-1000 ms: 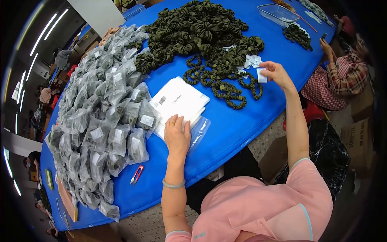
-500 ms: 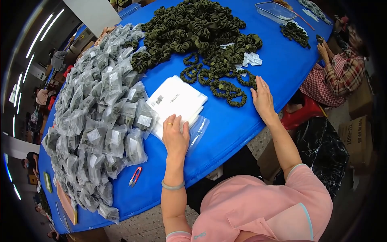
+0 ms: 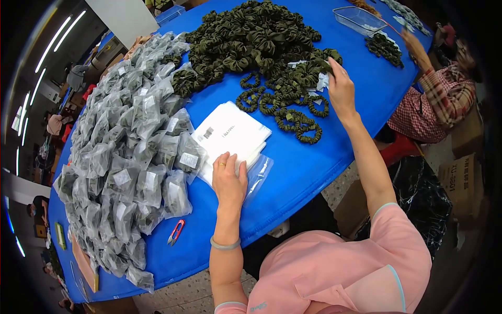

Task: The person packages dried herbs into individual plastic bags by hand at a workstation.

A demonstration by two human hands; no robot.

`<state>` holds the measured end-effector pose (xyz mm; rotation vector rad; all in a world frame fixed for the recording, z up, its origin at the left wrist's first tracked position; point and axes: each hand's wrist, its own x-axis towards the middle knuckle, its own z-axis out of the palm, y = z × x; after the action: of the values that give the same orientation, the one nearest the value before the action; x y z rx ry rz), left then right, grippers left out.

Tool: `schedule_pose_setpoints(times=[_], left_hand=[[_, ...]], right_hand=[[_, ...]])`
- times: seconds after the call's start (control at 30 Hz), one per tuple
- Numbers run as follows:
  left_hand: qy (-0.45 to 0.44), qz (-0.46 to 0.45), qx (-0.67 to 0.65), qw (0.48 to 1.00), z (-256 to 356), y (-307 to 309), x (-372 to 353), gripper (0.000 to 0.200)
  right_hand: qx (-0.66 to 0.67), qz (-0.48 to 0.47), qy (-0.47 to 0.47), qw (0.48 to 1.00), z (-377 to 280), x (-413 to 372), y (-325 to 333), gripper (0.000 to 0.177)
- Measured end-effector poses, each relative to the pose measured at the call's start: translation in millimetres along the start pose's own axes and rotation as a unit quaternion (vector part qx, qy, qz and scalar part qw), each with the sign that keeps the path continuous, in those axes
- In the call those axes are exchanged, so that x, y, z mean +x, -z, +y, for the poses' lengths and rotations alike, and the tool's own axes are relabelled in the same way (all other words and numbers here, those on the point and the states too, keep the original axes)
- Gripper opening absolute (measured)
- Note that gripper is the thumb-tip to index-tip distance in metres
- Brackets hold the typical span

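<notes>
My left hand (image 3: 230, 179) lies flat, fingers slightly spread, on the near part of a stack of white printed plastic bags (image 3: 232, 125). One clear bag edge (image 3: 260, 175) sticks out beside it. My right hand (image 3: 341, 91) is at the right end of the scrunchies, its fingers stretched out and nothing seen held in them. Close to its fingertips are a dark green scrunchie (image 3: 329, 54) and white paper labels (image 3: 322, 81). Several thinner green scrunchies (image 3: 298, 125) lie between my hands, in front of the large green scrunchie pile (image 3: 251, 36).
Packed bags (image 3: 125, 131) form a big heap on the left of the blue table (image 3: 293, 180). Red-handled thread snips (image 3: 177, 231) lie near the front edge. A clear basket (image 3: 358, 20) stands at the back right. A co-worker in a checked sleeve (image 3: 452, 107) sits on the right.
My right hand has moved away from me, from beside the thinner scrunchies up to the pile's right end. My left hand stays on the bags. The co-worker's arm has reached toward the basket.
</notes>
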<state>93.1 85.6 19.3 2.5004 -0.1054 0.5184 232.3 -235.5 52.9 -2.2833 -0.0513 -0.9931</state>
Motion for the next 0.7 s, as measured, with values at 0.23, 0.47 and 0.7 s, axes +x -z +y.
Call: schedule_pose_setpoints(times=[0.23,0.47,0.7], left_hand=[[0.003,0.014,0.005,1.0,2,3,-1,0.024],[-0.001,0.026,0.005,1.0,-2,2,-3,0.023],[-0.009,0.045,-0.008,0.999,-7,-1,-2,0.02]], right_hand=[[-0.122,-0.227,0.123,0.958,45,18,-68,0.048],[-0.15,-0.318,0.081,0.933,32,33,-54,0.045],[-0.056,-0.257,0.013,0.965,47,38,-67,0.047]])
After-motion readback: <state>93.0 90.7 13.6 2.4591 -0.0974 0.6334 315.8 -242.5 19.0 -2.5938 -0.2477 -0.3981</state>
